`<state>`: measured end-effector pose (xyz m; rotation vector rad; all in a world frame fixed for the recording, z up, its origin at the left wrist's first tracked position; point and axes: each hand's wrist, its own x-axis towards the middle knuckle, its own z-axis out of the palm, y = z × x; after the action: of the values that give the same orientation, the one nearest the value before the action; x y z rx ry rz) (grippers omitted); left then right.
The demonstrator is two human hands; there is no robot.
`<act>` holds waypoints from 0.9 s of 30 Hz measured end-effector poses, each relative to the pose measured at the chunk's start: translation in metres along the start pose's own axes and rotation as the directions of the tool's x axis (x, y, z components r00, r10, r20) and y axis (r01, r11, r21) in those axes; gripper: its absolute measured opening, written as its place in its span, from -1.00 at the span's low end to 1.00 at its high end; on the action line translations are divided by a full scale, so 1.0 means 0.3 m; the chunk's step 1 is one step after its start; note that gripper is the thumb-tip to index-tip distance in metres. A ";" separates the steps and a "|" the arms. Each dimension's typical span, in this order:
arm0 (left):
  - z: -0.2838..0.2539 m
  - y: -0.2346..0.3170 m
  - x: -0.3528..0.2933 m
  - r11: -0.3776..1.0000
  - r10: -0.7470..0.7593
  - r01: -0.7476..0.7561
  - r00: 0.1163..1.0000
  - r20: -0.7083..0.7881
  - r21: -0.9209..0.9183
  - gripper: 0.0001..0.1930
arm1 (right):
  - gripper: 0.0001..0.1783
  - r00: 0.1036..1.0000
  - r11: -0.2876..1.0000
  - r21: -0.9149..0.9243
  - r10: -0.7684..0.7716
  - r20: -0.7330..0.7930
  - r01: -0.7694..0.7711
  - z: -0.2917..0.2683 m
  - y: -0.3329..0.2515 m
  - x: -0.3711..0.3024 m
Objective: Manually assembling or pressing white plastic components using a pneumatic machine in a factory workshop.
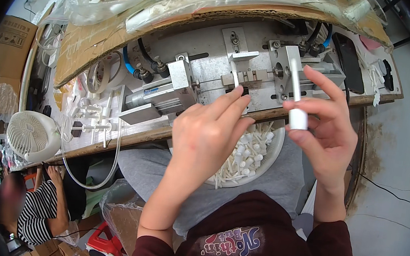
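My right hand (328, 134) is raised over the table's front edge, pinching a white plastic cap with a long stem (297, 119) between thumb and fingers. The stem points up and away from me. My left hand (199, 137) reaches to the small metal holding block (246, 78) in the middle of the bench fixture. Its fingers are stretched out, the thumb apart from them, and the fingertips touch the lower end of a slim white piece (235, 73) at the block. A bowl (276, 159) of small white caps and stems sits in my lap, partly hidden by my left hand.
Air cylinders (155, 97) with blue and black hoses flank the block. A cardboard sheet (198, 8) bearing a plastic bag of white parts arches behind. A phone (349, 61) lies at right, a white fan (34, 135) stands left. Another person (39, 205) sits at lower left.
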<state>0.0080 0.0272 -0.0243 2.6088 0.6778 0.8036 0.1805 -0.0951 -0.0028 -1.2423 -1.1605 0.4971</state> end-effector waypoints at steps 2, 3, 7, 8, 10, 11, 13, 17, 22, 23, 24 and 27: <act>-0.050 -0.016 0.018 0.995 -0.014 0.001 0.992 -0.123 -0.104 -0.65 | -0.59 0.961 0.883 -0.387 -0.211 0.179 0.266 -0.020 0.014 0.015; -0.073 -0.028 0.034 0.987 -0.020 -0.009 0.984 -0.178 -0.163 -0.64 | -0.63 0.969 0.854 -0.461 -0.189 0.158 0.242 -0.003 0.005 0.014; -0.213 -0.103 0.138 0.999 -0.044 0.042 0.919 -0.391 -0.015 -0.79 | -0.64 0.923 0.718 -0.582 -0.263 0.280 0.382 0.040 0.076 0.008; -0.240 -0.138 0.166 0.995 0.029 0.016 0.901 -0.433 0.100 -0.80 | -0.66 0.910 0.689 -0.597 -0.269 0.315 0.410 0.057 0.084 0.014; -0.271 -0.211 0.225 0.974 0.094 0.013 0.885 -0.456 0.226 -0.79 | -0.70 0.883 0.628 -0.625 -0.277 0.378 0.464 0.078 0.103 0.022; -0.285 -0.236 0.250 0.970 0.082 0.033 0.890 -0.448 0.242 -0.77 | -0.73 0.869 0.598 -0.633 -0.282 0.408 0.491 0.087 0.112 0.026; -0.306 -0.268 0.291 0.967 -0.018 0.119 0.915 -0.404 0.227 -0.73 | -0.79 0.835 0.520 -0.654 -0.320 0.447 0.550 0.105 0.138 0.033; -0.322 -0.324 0.358 0.910 -0.208 0.275 0.950 -0.233 0.309 -0.63 | -0.83 0.832 0.478 -0.681 -0.312 0.459 0.555 0.129 0.121 0.063; -0.309 -0.339 0.400 0.872 -0.161 0.218 0.973 -0.164 0.437 -0.64 | -0.84 0.837 0.455 -0.703 -0.257 0.483 0.546 0.119 0.111 0.061; -0.312 -0.342 0.401 0.863 -0.129 0.191 0.978 -0.162 0.468 -0.64 | -0.84 0.838 0.456 -0.705 -0.251 0.484 0.544 0.120 0.109 0.059; -0.317 -0.351 0.410 0.868 -0.078 0.164 0.977 -0.197 0.469 -0.66 | -0.84 0.840 0.458 -0.706 -0.241 0.487 0.540 0.122 0.105 0.059; -0.342 -0.396 0.432 0.855 -0.063 0.177 0.969 -0.240 0.488 -0.71 | -0.84 0.841 0.502 -0.681 -0.233 0.488 0.533 0.126 0.089 0.070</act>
<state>0.0008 0.2115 0.0618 2.9141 1.2569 0.9889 0.1630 -0.0517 -0.0226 -1.6050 -2.0516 -0.2492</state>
